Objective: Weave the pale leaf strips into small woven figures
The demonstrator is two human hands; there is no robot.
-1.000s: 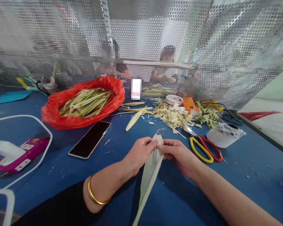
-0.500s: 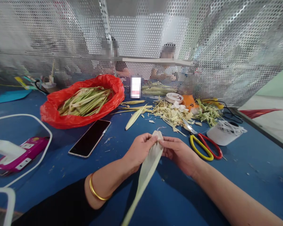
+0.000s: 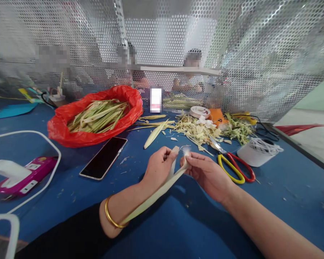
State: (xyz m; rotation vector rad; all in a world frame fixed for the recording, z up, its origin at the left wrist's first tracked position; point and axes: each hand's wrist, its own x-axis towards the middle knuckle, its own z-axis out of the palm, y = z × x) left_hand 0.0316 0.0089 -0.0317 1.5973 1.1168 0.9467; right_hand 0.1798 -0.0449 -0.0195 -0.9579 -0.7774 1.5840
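Note:
My left hand (image 3: 161,163) is closed, its thumb and fingers pinching the tip of a pale piece of leaf. Opposite it, my right hand (image 3: 205,172) pinches the upper end of a long, pale green leaf (image 3: 153,196). That leaf slants down to the left, its lower part lying against my left forearm near the gold bangle (image 3: 109,214). A gap separates the two pinched tips, with a thin pale thread (image 3: 184,146) visible above it. Whether both pieces join lower down I cannot tell. Beyond my hands another pale leaf (image 3: 154,136) lies on the blue table (image 3: 140,158).
At the left is a red bag (image 3: 56,133) of leaves, with a phone (image 3: 104,158) and purple power strip (image 3: 37,176) nearby. To the right lie shredded scraps (image 3: 196,128), scissors (image 3: 235,168), a tape roll (image 3: 199,111) and a white string spool (image 3: 255,153). A perforated metal screen (image 3: 167,36) stands behind.
The leaf tips, together between both hands before, are now parted: my left hand has turned and one to each hand. The long leaf has swung left onto my left forearm.

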